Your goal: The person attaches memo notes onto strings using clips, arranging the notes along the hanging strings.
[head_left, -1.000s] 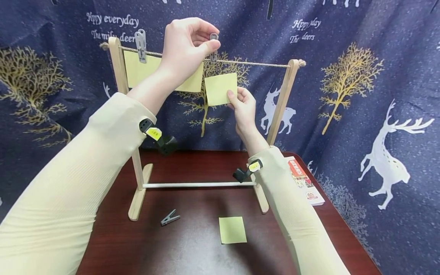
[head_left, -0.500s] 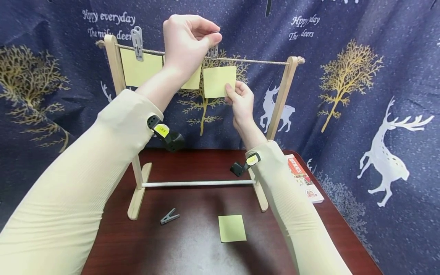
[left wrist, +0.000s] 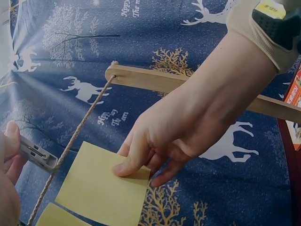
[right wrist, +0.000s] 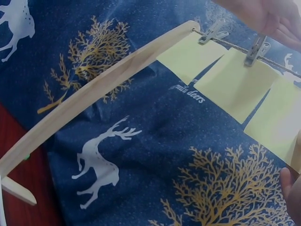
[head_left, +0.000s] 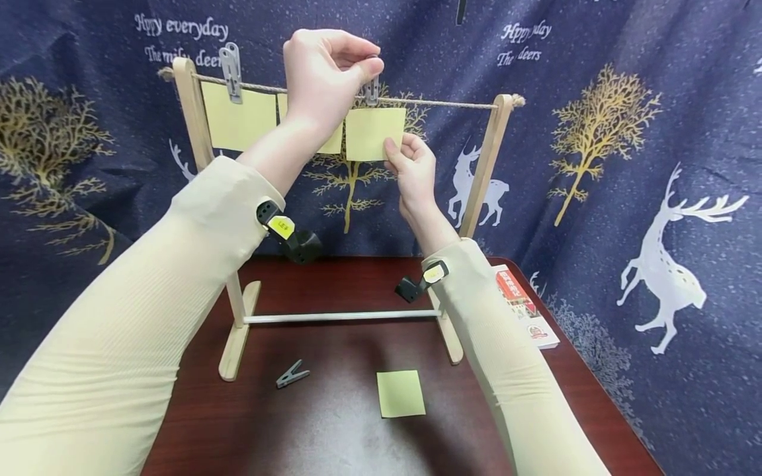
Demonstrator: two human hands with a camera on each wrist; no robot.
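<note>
My left hand (head_left: 327, 82) pinches a grey clothespin (head_left: 372, 92) at the rope (head_left: 452, 103); its nose meets the rope in the left wrist view. My right hand (head_left: 415, 170) pinches a yellow sticky note (head_left: 372, 134) by its lower right corner, its top edge just below the rope and that clothespin. Two more yellow notes hang to the left: the outer note (head_left: 239, 122) under a grey clothespin (head_left: 231, 74), and the middle note (right wrist: 237, 80), largely hidden by my left hand in the head view, under another clothespin (right wrist: 254, 52).
The rope runs between two wooden posts (head_left: 489, 165), joined low down by a white rod (head_left: 339, 317). On the dark red table (head_left: 286, 436) lie a loose clothespin (head_left: 292, 375) and a yellow note (head_left: 401, 394). A booklet (head_left: 524, 307) lies at the right edge, with a patterned blue curtain (head_left: 595, 264) behind.
My right hand has raised its note and shifted it slightly left, bringing it up to the rope beside the middle note. My left hand keeps its pinch on the clothespin.
</note>
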